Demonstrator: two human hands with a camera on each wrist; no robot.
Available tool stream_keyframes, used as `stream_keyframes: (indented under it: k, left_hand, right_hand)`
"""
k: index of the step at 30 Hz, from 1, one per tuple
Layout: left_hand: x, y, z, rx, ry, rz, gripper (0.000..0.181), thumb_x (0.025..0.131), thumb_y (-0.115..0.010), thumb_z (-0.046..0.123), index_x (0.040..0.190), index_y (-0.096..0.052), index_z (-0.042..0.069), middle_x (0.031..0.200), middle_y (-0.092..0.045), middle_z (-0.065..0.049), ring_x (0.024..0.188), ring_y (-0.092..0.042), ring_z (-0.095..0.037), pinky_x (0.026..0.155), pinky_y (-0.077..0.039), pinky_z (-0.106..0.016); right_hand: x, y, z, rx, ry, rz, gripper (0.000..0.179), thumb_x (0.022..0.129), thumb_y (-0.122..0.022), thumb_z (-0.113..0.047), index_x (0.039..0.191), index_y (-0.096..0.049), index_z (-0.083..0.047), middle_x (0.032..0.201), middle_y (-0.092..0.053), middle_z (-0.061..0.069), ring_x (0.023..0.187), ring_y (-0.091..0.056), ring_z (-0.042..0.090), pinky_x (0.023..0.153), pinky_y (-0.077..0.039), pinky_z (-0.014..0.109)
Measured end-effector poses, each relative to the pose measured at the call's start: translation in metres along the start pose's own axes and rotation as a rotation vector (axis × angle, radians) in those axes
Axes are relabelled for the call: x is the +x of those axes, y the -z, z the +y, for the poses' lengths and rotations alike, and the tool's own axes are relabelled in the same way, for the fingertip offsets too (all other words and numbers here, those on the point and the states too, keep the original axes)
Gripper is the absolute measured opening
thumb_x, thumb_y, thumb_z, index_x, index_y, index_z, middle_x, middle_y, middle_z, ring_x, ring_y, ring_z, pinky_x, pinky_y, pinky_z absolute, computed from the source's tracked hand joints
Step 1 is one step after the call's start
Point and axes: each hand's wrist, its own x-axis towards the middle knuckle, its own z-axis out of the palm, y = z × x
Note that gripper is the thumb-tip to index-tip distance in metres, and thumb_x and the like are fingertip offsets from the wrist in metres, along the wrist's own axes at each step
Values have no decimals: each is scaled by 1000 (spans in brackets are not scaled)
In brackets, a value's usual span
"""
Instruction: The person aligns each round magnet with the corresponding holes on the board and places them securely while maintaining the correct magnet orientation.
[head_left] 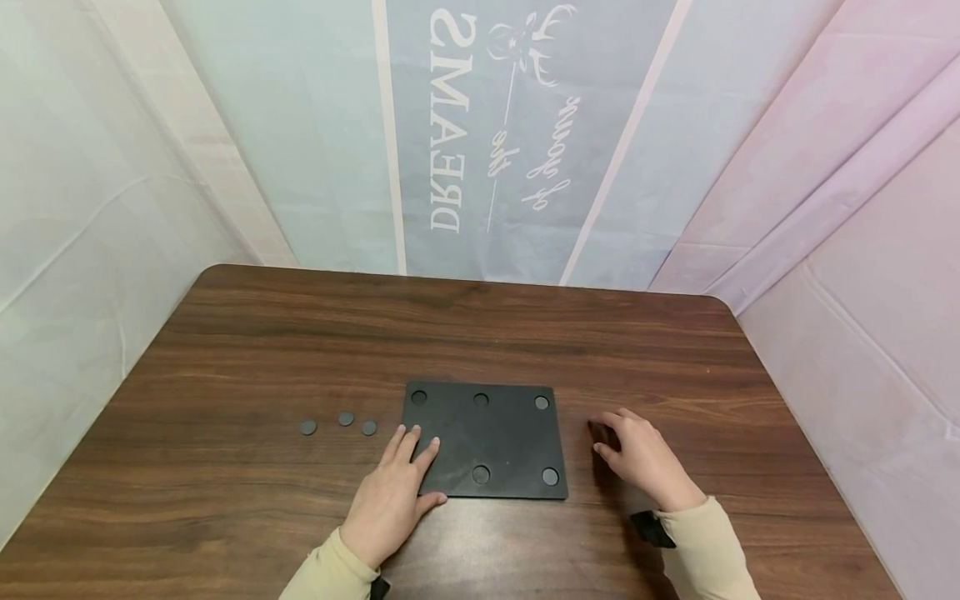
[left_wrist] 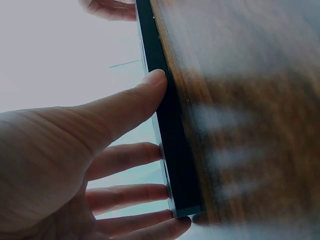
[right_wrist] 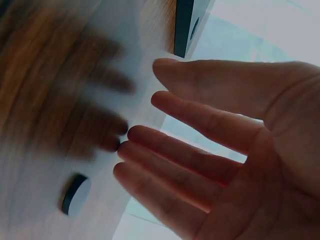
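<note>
A black rectangular board [head_left: 495, 437] with round recesses lies on the table. Lighter grey discs sit in its two right-hand corner recesses, while the far left one shows dark. Spread over the board's near left corner, my left hand [head_left: 390, 504] rests its fingertips on the top, with the thumb at the front edge [left_wrist: 180, 145]. To the right of the board, my right hand [head_left: 637, 457] is low over the table, its fingers loosely bent and nothing between them. In the right wrist view, a small grey disc [right_wrist: 77, 195] is near its fingertips; the hand hides that disc from the head view.
Three loose grey discs [head_left: 346, 418] lie left of the board. The dark wood table [head_left: 480, 333] meets hanging printed cloth [head_left: 510, 167] at its far edge, with pale cloth walls on both sides.
</note>
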Motion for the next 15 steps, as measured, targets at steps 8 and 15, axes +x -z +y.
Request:
stream_keyframes:
  k: [8, 15]
  left_hand:
    - [0, 0, 0, 1, -1, -1, 65, 76, -79, 33, 132, -59, 6, 140, -47, -24, 134, -39, -43, 72, -56, -44]
    - [-1, -1, -1, 15, -6, 18, 64, 76, -79, 33, 130, -60, 5, 138, -48, -24, 132, -41, -44, 72, -57, -44]
  right_hand:
    - [-6, 1, 5, -7, -37, -28, 38, 77, -76, -3, 113, -66, 2, 102, -61, 16, 86, -62, 29, 72, -52, 46]
    - [-10, 3, 8, -2, -74, -53, 39, 75, -77, -2, 113, -66, 2, 97, -60, 14, 81, -60, 26, 68, -50, 46]
